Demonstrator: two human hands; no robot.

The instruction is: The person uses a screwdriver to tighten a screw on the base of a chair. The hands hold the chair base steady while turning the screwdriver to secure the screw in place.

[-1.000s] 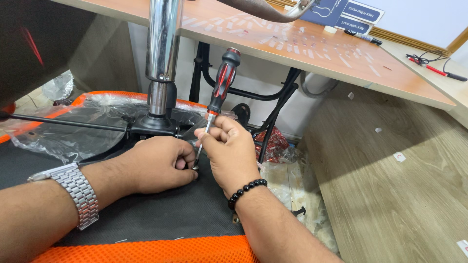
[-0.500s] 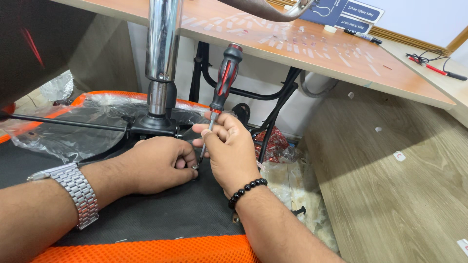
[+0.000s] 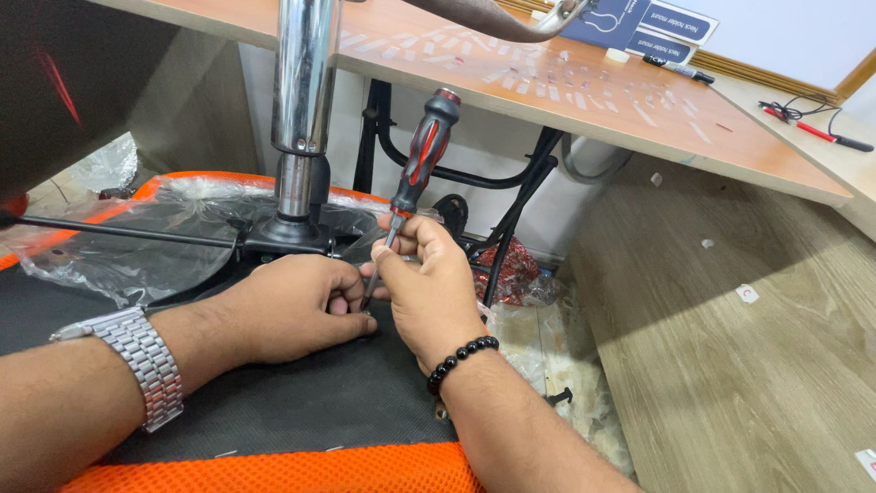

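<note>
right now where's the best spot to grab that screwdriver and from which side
Grip the red and black handle, coming from above and the right. The screwdriver stands tilted, tip down by the left hand, and the right hand pinches only the thin shaft, so the thick ribbed handle is free.

The screwdriver (image 3: 422,155) had a black handle with red stripes, the chair column (image 3: 302,91) was shiny chrome, the seat underside (image 3: 301,402) was black edged in bright orange mesh, the wristwatch (image 3: 137,361) was silver, the bead bracelet (image 3: 461,358) glossy black, and the tabletop (image 3: 566,100) pale orange-brown wood grain.
</note>
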